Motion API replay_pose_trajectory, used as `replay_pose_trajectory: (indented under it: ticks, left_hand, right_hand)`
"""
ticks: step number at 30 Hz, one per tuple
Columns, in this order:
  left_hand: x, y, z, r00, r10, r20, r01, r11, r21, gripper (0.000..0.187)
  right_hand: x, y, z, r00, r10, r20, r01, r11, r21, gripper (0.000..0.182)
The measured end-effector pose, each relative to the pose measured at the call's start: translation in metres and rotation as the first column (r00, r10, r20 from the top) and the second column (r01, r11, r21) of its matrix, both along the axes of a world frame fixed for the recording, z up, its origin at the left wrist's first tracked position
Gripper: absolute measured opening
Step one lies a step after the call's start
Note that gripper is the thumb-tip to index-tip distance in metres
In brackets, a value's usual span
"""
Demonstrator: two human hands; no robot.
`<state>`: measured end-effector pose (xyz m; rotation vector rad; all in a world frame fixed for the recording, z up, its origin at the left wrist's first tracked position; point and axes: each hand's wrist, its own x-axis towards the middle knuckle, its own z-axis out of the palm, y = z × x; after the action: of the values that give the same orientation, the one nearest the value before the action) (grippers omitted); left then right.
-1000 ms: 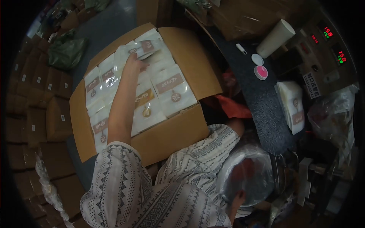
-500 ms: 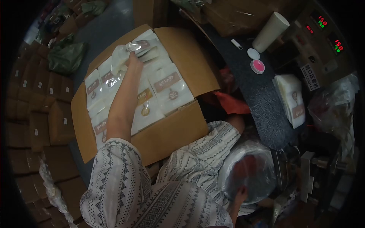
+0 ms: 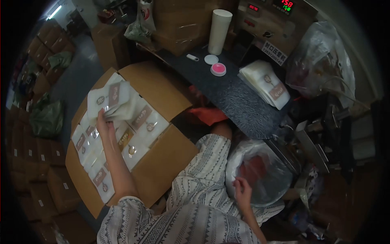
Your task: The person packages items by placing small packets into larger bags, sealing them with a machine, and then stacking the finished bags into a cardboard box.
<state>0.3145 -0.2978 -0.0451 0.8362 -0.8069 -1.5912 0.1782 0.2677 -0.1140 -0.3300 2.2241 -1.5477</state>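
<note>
My left hand [image 3: 105,121] is closed on a small stack of printed plastic bags [image 3: 109,99], white and translucent with a brownish-pink label and a round mark. It holds them over the open cardboard box [image 3: 164,151], which is filled with rows of similar bags [image 3: 149,125]; some show a gold label. My right hand [image 3: 243,192] is at the near left side of a round bin [image 3: 232,166] lined with clear plastic. Its fingers are loosely curled and apart, with nothing visible in them. Something red shows inside the bin.
On a grey fabric-covered table [image 3: 239,103] lie another stack of bags [image 3: 266,83], a pink-filled round tub [image 3: 218,69], its white lid [image 3: 211,59] and a white cylinder [image 3: 219,32]. A machine with lit digits [image 3: 284,5] stands behind. Stacked cartons [image 3: 34,171] line the left.
My left hand has lifted the bags and turned them so their printed face shows. My right hand has risen along the bin's side. The view has shifted to the right.
</note>
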Motion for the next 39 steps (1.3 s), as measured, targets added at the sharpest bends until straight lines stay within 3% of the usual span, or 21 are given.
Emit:
replay_pose_trajectory:
  ticks: [2, 4, 6, 8, 10, 13, 15, 16, 19, 21, 22, 23, 24, 25, 26, 28, 30, 31, 33, 38, 39]
  left_hand:
    - [-0.012, 0.067, 0.025, 0.999, -0.046, -0.006, 0.046, 0.998, -0.036, 0.042]
    - [-0.035, 0.133, 0.053, 0.996, -0.085, -0.02, 0.083, 0.994, -0.069, 0.04]
    - [-0.055, 0.199, 0.073, 0.973, -0.227, -0.03, 0.217, 0.956, -0.198, 0.042]
    - [-0.069, 0.25, 0.069, 0.955, -0.296, -0.013, 0.283, 0.926, -0.251, 0.043]
    - [-0.077, 0.297, 0.066, 0.933, -0.358, 0.019, 0.347, 0.888, -0.303, 0.044]
    - [-0.074, 0.344, 0.06, 0.875, -0.411, 0.256, 0.483, 0.76, -0.434, 0.049]
    - [-0.065, 0.361, 0.056, 0.692, -0.298, 0.657, 0.721, 0.325, -0.612, 0.058]
    - [-0.068, 0.369, 0.056, 0.688, -0.298, 0.661, 0.724, 0.33, -0.605, 0.058]
    - [-0.1, 0.39, 0.072, 0.792, -0.608, 0.059, 0.402, 0.446, -0.8, 0.075]
    - [-0.107, 0.391, 0.079, 0.643, -0.68, -0.353, 0.148, 0.562, -0.814, 0.088]
    - [-0.096, 0.388, 0.078, 0.664, -0.665, -0.342, 0.144, 0.562, -0.815, 0.088]
    - [-0.084, 0.384, 0.077, 0.702, -0.709, -0.064, 0.533, 0.582, -0.614, 0.09]
    - [-0.076, 0.382, 0.075, 0.61, -0.771, 0.185, 0.787, 0.562, -0.254, 0.092]
    - [-0.076, 0.379, 0.068, 0.389, -0.919, 0.064, 0.92, 0.384, -0.083, 0.084]
    - [-0.074, 0.37, 0.048, 0.4, -0.914, 0.064, 0.916, 0.396, -0.071, 0.084]
    - [-0.068, 0.344, -0.007, -0.031, -0.83, -0.557, 0.996, -0.072, 0.052, 0.073]
    - [-0.075, 0.338, -0.05, -0.04, -0.741, -0.67, 0.988, -0.131, 0.085, 0.07]
    - [-0.074, 0.335, -0.067, -0.054, -0.632, -0.773, 0.974, -0.204, 0.099, 0.066]
    - [-0.07, 0.325, -0.087, -0.086, -0.631, -0.771, 0.971, -0.227, 0.078, 0.064]
    - [-0.061, 0.3, -0.112, -0.212, -0.56, -0.801, 0.937, -0.35, -0.003, 0.062]
    - [-0.06, 0.293, -0.113, -0.226, -0.681, -0.697, 0.926, -0.372, 0.063, 0.062]
  right_hand:
    - [-0.008, -0.051, 0.033, 0.961, 0.231, 0.154, -0.191, 0.953, -0.236, 0.025]
    - [-0.02, -0.1, 0.043, 0.85, 0.483, 0.21, -0.315, 0.786, -0.532, 0.045]
    - [-0.028, -0.142, 0.06, 0.819, 0.503, 0.277, -0.09, 0.589, -0.803, 0.057]
    - [-0.033, -0.159, 0.089, 0.716, 0.569, 0.405, 0.111, 0.48, -0.87, 0.063]
    - [-0.035, -0.155, 0.115, 0.829, 0.277, 0.485, 0.293, 0.523, -0.8, 0.058]
    - [-0.058, -0.104, 0.1, 0.796, 0.311, 0.52, 0.311, 0.527, -0.791, 0.05]
    - [-0.059, -0.073, 0.083, 0.799, 0.284, 0.53, 0.347, 0.502, -0.792, 0.05]
    - [-0.059, -0.058, 0.073, 0.79, 0.333, 0.514, 0.37, 0.408, -0.835, 0.053]
    - [-0.063, -0.022, 0.022, 0.707, 0.497, 0.503, 0.45, 0.234, -0.862, 0.058]
    - [-0.057, -0.003, 0.004, 0.686, 0.436, 0.583, 0.498, 0.302, -0.813, 0.058]
    - [-0.049, 0.008, 0.0, 0.668, 0.456, 0.589, 0.5, 0.311, -0.808, 0.058]
    - [-0.042, 0.021, -0.003, 0.732, 0.321, 0.601, 0.434, 0.461, -0.774, 0.057]
    - [-0.037, 0.032, -0.006, 0.796, 0.184, 0.576, 0.372, 0.603, -0.706, 0.055]
    - [-0.031, 0.042, -0.011, 0.789, 0.195, 0.582, 0.366, 0.611, -0.701, 0.055]
    - [-0.024, 0.051, -0.018, 0.696, 0.244, 0.676, 0.487, 0.531, -0.693, 0.054]
    - [-0.014, 0.066, -0.033, 0.583, 0.304, 0.754, 0.607, 0.454, -0.653, 0.054]
    - [-0.008, 0.074, -0.046, 0.723, -0.014, 0.691, 0.534, 0.646, -0.546, 0.057]
    - [-0.003, 0.077, -0.045, 0.713, -0.004, 0.701, 0.533, 0.653, -0.538, 0.057]
    - [-0.001, 0.08, -0.04, 0.718, -0.099, 0.689, 0.495, 0.769, -0.404, 0.063]
    - [-0.002, 0.092, -0.069, 0.727, -0.019, 0.687, 0.452, 0.766, -0.457, 0.065]
    - [-0.004, 0.096, -0.074, 0.721, 0.018, 0.693, 0.446, 0.753, -0.484, 0.065]
